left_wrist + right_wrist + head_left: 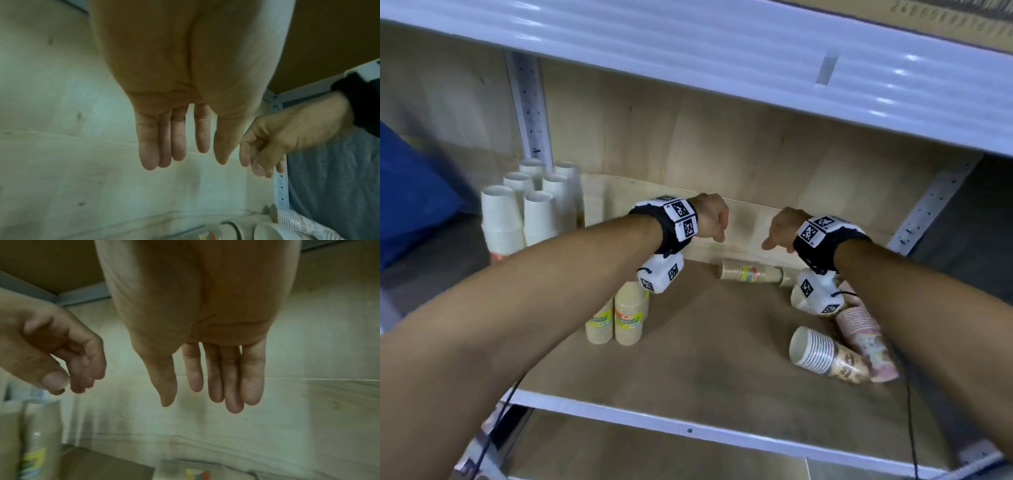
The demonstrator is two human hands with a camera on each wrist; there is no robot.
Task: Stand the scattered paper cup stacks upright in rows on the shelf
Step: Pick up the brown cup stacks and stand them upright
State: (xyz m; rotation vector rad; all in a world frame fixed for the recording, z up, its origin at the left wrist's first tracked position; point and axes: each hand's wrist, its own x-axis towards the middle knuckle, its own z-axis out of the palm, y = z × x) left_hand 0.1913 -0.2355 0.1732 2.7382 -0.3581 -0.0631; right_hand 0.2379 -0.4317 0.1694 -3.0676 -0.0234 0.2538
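Note:
Both of my hands hang empty above the back of the wooden shelf [705,359]. My left hand [714,221] [180,154] has straight, relaxed fingers pointing down. My right hand [779,234] [213,394] hangs the same way, a short gap to its right. Below them a brown cup stack [750,272] lies on its side against the back wall. Two more stacks lie at the right: a patterned one [825,354] with its white rim facing left, and a pink one [866,337] behind it. Brown labelled stacks [625,318] stand upright under my left wrist.
Several white cup stacks [530,209] stand upright in rows at the shelf's back left. The upper shelf [722,54] overhangs close above my hands. Metal uprights [532,113] frame both sides. A blue object [410,195] sits beyond the left edge.

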